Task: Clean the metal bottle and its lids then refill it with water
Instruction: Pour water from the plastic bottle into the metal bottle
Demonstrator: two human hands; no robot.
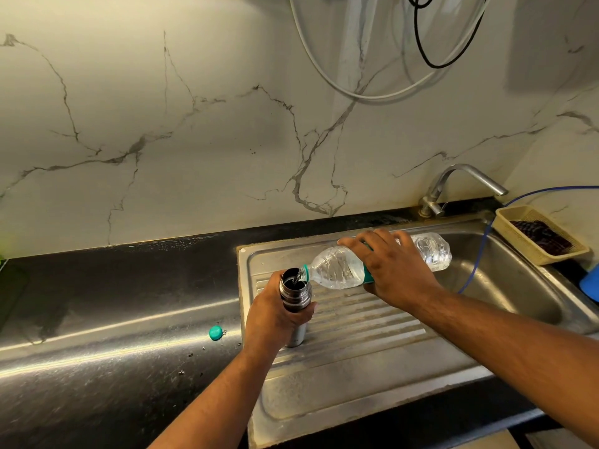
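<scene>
The metal bottle [294,288] stands upright on the ribbed drainboard [363,332] of the steel sink, its mouth uncovered. My left hand [275,315] grips its body from the left. My right hand [395,267] holds a clear plastic water bottle [337,270] with a teal label, tipped almost flat, its neck over the metal bottle's mouth. A thin stream of water runs from it into the metal bottle. A small teal cap [216,332] lies on the dark counter to the left. No metal-bottle lids are in view.
The sink basin [505,280] lies to the right, with a steel tap [453,186] behind it and a blue hose [479,251] dropping in. A yellow basket [518,234] with dark contents sits at the far right beside a blue object [591,283]. Cables hang on the marble wall.
</scene>
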